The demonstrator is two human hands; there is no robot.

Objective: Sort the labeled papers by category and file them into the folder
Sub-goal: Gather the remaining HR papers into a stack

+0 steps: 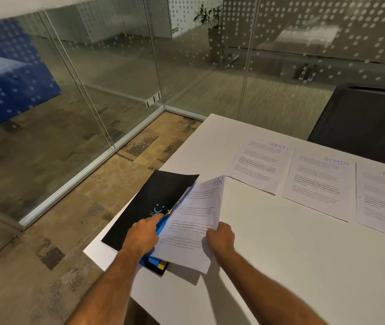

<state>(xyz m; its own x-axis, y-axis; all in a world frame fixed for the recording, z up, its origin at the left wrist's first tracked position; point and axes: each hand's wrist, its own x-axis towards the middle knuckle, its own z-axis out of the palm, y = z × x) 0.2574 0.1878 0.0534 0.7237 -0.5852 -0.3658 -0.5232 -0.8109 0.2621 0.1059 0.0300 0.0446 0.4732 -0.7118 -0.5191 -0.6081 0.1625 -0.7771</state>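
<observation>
The HR sheet [193,221], pinched at its near edge in the curled right hand [220,238], looked light and floppy, best held by an edge, and lay just right of the left hand [143,235], whose fingers pressed the stiffer black folder [149,205] cover back. Beyond the fingers, three more sheets lay on a smooth white table [280,266] beside glass walls

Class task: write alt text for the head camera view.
A person's right hand slides the HR sheet into a black folder held open by the left hand at a white table's corner; SPORTS, ADMIN sheets lie beyond.
</observation>
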